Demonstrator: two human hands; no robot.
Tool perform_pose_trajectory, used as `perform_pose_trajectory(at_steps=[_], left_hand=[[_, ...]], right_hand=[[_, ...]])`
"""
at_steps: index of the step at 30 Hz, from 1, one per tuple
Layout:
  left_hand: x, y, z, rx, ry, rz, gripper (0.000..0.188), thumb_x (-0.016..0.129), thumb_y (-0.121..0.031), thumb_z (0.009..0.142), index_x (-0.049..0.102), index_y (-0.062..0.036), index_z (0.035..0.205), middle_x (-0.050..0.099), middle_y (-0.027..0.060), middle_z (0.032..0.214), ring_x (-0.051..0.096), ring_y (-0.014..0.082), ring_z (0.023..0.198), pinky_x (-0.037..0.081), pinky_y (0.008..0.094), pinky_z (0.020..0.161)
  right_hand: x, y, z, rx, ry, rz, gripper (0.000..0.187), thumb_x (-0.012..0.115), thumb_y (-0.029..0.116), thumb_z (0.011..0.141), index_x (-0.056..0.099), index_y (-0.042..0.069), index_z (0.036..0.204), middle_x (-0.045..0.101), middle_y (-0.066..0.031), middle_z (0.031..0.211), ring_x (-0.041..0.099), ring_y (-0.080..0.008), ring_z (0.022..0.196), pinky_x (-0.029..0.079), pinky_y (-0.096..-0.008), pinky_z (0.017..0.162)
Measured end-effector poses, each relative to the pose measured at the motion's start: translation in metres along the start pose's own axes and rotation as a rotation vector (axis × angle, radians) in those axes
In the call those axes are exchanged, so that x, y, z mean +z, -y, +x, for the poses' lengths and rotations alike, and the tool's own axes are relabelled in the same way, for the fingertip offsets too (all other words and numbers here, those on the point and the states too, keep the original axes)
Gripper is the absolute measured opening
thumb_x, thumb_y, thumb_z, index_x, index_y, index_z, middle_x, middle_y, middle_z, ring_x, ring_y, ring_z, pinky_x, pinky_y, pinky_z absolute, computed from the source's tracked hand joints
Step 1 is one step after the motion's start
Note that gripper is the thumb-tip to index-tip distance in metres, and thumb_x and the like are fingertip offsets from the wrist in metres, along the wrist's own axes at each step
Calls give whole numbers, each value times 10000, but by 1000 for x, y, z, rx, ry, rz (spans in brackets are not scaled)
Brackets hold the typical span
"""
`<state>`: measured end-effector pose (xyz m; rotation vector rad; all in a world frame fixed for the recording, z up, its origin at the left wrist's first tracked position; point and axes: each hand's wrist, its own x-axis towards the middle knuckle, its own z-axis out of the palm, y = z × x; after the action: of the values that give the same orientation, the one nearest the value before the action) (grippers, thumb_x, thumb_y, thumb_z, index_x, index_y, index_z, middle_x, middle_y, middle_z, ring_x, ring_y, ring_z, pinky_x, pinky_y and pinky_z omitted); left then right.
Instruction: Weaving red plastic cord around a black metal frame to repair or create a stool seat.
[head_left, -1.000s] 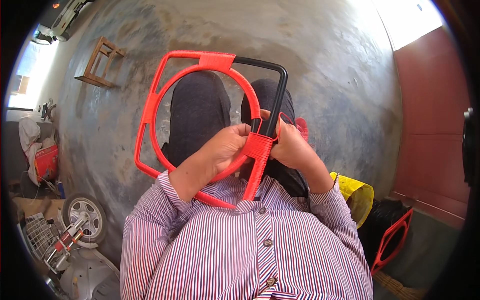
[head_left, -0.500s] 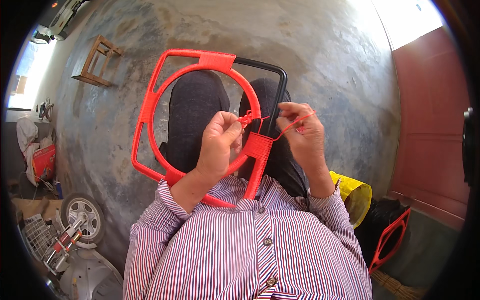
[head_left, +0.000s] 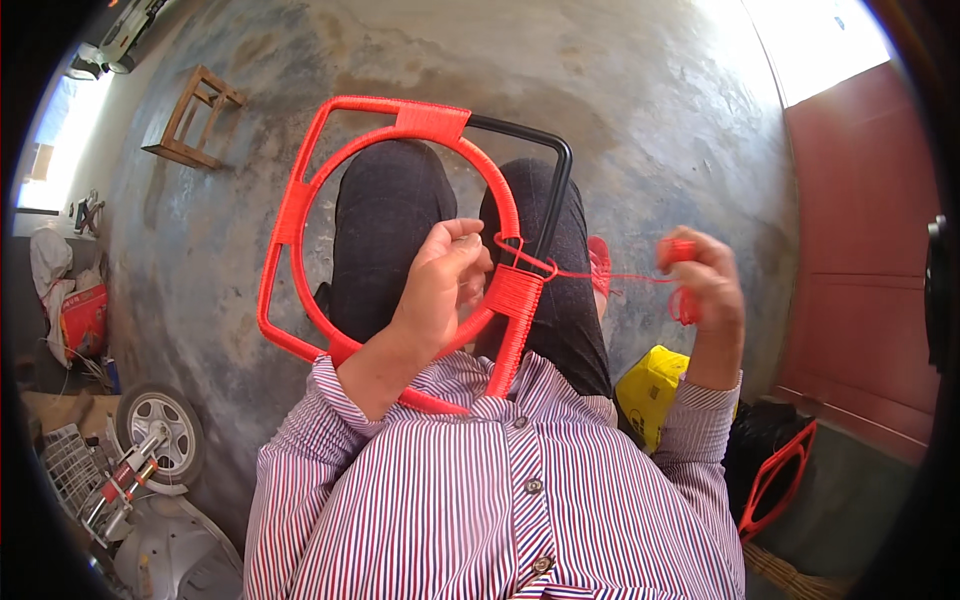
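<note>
Across two knees [head_left: 395,200], one red-wrapped frame [head_left: 433,122], left hand [head_left: 432,290] half-curled, empty, right hand [head_left: 712,284] gripping one cord bundle [head_left: 677,252].

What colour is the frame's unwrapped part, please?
The frame's unwrapped part is black, clearest in the head view.

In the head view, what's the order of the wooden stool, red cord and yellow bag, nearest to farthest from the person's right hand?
1. Red cord: held in the right hand.
2. Yellow bag: lower down, on the person's right.
3. Wooden stool: far off, upper left.
</note>
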<state>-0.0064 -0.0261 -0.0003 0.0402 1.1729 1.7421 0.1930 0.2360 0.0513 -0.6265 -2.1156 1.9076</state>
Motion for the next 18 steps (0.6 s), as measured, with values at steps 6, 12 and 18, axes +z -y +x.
perform_pose_trajectory(at_steps=[6, 12, 18], left_hand=[[18, -12, -2, -124, 149, -46, 404, 400, -219, 1022, 384, -26, 1377, 598, 89, 1047, 594, 158, 954, 508, 336, 882], [18, -10, 0, -171, 231, -127, 361, 384, -72, 946, 469, 59, 1272, 600, 155, 1183, 618, 209, 1075, 503, 359, 981], [13, -4, 5, -215, 219, -134, 359, 380, -38, 906, 482, 67, 1233, 627, 185, 1131, 667, 229, 987, 574, 345, 866]], right_hand=[[-24, -31, 2, -70, -409, 962, 237, 593, 146, 824, 581, 37, 1034, 595, -131, 957, 575, -205, 816, 497, -322, 703], [79, -48, 16, 216, -65, 738, 157, 569, 94, 885, 567, 23, 1025, 568, -64, 788, 541, -125, 647, 462, -228, 594], [104, -28, 7, 263, 197, -96, 288, 630, 224, 943, 623, -28, 1083, 568, 30, 763, 503, -58, 664, 422, -263, 577]])
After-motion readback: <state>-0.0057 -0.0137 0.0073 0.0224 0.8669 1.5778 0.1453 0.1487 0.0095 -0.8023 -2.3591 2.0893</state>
